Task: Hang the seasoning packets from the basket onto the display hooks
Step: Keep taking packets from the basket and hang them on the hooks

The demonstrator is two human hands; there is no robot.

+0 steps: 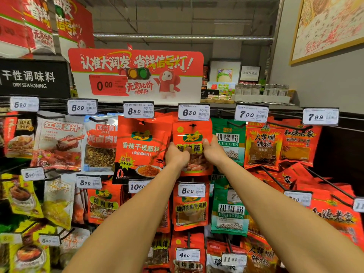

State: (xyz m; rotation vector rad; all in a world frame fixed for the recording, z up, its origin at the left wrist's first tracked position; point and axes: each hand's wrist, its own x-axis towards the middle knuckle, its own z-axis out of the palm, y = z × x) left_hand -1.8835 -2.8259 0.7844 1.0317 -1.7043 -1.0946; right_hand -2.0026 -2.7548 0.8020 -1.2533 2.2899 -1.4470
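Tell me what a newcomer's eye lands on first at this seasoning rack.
First, the two bare arms reaching up the middle: the left hand and right hand grip a red seasoning packet from both sides, under the 6.80 price tag. Above the rack, the big red and white promo sign with a traffic light and a 0.00 price dominates. Green pepper packets hang just right of the hands among the red packs.
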